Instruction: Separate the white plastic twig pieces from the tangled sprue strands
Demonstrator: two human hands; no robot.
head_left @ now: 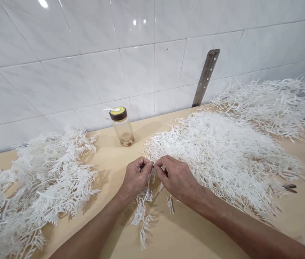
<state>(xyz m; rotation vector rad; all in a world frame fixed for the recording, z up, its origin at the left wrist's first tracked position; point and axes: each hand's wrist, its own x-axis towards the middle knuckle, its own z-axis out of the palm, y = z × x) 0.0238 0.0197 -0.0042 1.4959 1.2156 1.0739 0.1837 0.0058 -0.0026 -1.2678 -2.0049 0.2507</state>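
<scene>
My left hand point(138, 175) is closed in a pinch on a white branching strand point(141, 210), which hangs down below the fingers onto the table. Close beside it, my right hand point(176, 176) pinches at the same spot, thumb and forefinger pressed together; what lies between its fingertips is too small to make out. A large pile of short white strands point(217, 151) spreads behind and right of my right hand. One small loose tuft point(169, 204) rests on the table under the right hand.
Left stands a heap of branching white strands point(52, 176); another point(279, 104) lies at the back right. A bottle with a yellow and black lid point(122, 129) is near the tiled wall point(139, 72). A metal bracket point(205, 78) rises behind the wooden table point(195, 237).
</scene>
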